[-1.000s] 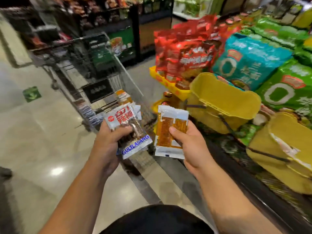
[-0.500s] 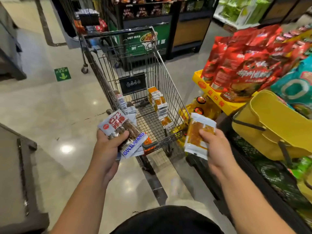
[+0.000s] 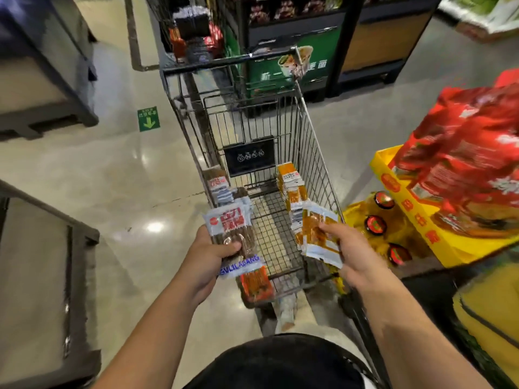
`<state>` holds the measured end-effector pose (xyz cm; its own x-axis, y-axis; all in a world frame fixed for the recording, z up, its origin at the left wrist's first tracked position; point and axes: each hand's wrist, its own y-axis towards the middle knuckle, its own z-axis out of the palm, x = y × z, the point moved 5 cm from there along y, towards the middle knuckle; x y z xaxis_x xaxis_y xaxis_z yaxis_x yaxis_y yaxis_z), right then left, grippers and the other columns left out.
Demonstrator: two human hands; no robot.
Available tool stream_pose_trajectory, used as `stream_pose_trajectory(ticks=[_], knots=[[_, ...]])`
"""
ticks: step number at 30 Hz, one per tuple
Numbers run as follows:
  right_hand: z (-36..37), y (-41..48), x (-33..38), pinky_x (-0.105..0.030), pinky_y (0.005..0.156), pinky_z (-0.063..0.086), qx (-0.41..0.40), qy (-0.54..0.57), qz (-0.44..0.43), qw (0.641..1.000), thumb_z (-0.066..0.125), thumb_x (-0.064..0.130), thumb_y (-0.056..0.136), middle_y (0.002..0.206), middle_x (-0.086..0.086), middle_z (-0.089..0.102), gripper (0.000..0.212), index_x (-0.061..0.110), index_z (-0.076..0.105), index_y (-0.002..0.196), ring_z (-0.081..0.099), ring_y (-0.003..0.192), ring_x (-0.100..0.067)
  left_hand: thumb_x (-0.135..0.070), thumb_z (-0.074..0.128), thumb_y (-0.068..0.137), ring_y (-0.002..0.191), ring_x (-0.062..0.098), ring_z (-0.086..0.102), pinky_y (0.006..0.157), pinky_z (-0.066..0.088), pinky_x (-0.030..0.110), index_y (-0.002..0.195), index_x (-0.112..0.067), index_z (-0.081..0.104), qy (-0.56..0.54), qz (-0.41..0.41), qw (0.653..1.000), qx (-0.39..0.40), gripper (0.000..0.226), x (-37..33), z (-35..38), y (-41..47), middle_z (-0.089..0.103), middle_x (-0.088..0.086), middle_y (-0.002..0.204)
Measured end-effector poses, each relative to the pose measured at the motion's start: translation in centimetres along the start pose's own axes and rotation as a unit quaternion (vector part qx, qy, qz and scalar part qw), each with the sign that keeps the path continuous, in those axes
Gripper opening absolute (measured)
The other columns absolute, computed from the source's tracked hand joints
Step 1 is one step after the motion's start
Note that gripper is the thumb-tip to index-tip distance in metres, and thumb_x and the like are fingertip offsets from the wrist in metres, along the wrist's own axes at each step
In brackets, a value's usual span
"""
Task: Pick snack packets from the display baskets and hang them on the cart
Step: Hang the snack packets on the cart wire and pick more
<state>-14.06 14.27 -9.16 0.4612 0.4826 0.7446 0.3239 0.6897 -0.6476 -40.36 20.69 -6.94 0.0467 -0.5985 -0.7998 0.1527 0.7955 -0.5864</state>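
Note:
A wire shopping cart (image 3: 314, 153) stands straight ahead of me. Rows of snack packets hang inside along both its walls: brown-and-white ones (image 3: 222, 186) on the left, orange ones (image 3: 292, 186) on the right. My left hand (image 3: 207, 259) grips a white and brown packet (image 3: 233, 234) with blue lettering, held over the cart's near left corner. My right hand (image 3: 351, 254) pinches an orange and white packet (image 3: 317, 231) next to the cart's right wall, close to the hanging orange row.
A yellow display tray (image 3: 407, 203) with big red bags (image 3: 466, 153) sits at the right, bottles with red caps (image 3: 376, 223) below it. A yellow basket (image 3: 488, 313) is at the lower right. Dark shelving stands behind the cart, dark pallets at the left.
My view has swung left from the display onto the cart. Both hands carried their packets toward the cart; the right one now holds the orange packet beside the cart's right wall.

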Motion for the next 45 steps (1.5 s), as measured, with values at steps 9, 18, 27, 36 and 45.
stream_pose_trajectory(ticks=[9, 18, 27, 36, 45], knots=[[-1.5, 15.1, 1.7, -0.055, 0.103, 0.051, 0.042, -0.093, 0.109, 0.989, 0.064, 0.027, 0.095, 0.119, -0.017, 0.072, 0.036, 0.009, 0.066, 0.126, 0.067, 0.114, -0.033, 0.0, 0.059, 0.097, 0.086, 0.017, 0.074, 0.068, 0.059, 0.03, 0.123, -0.01, 0.058, -0.066, -0.034, 0.991, -0.107, 0.028, 0.0, 2.8, 9.9, 0.074, 0.01, 0.109], [-2.6, 23.8, -1.4, -0.038, 0.086, 0.053, -0.036, -0.355, 0.054, 0.933, 0.069, 0.01, 0.093, 0.104, -0.001, 0.068, 0.021, 0.014, 0.059, 0.111, 0.066, 0.102, -0.023, -0.012, 0.076, 0.089, 0.098, 0.014, 0.071, 0.088, 0.059, 0.04, 0.123, -0.014, 0.063, 0.099, -0.025, 0.975, -0.198, 0.037, 0.9, -0.3, 16.9, 0.074, 0.0, 0.113], [-3.3, 29.9, -8.5, -0.028, 0.075, 0.039, -0.035, -0.573, 0.125, 0.809, 0.061, 0.018, 0.1, 0.118, -0.016, 0.061, 0.042, 0.004, 0.043, 0.136, 0.06, 0.11, -0.03, -0.061, 0.068, 0.078, 0.095, 0.015, 0.066, 0.108, 0.038, 0.057, 0.103, -0.042, 0.063, 0.445, 0.062, 0.868, -0.211, 0.032, 3.3, -1.5, 22.3, 0.07, -0.013, 0.09], [-4.0, 35.7, -12.9, -0.038, 0.099, 0.045, -0.086, -0.526, 0.144, 0.834, 0.055, 0.028, 0.103, 0.132, -0.006, 0.056, 0.052, 0.02, 0.03, 0.148, 0.055, 0.122, -0.029, -0.032, 0.077, 0.088, 0.079, 0.042, 0.064, 0.08, 0.045, 0.047, 0.111, -0.009, 0.069, 0.57, 0.141, 0.781, -0.212, 0.033, 6.2, 0.4, 24.6, 0.072, 0.018, 0.084], [-4.1, 37.6, -13.9, -0.033, 0.085, 0.044, -0.139, -0.556, 0.056, 0.817, 0.041, 0.039, 0.107, 0.142, -0.004, 0.056, 0.049, 0.029, 0.032, 0.154, 0.062, 0.11, -0.026, -0.039, 0.066, 0.087, 0.082, 0.041, 0.063, 0.076, 0.043, 0.044, 0.109, -0.012, 0.066, 0.564, 0.185, 0.779, -0.201, 0.035, 7.2, -0.1, 24.7, 0.071, 0.014, 0.084]])
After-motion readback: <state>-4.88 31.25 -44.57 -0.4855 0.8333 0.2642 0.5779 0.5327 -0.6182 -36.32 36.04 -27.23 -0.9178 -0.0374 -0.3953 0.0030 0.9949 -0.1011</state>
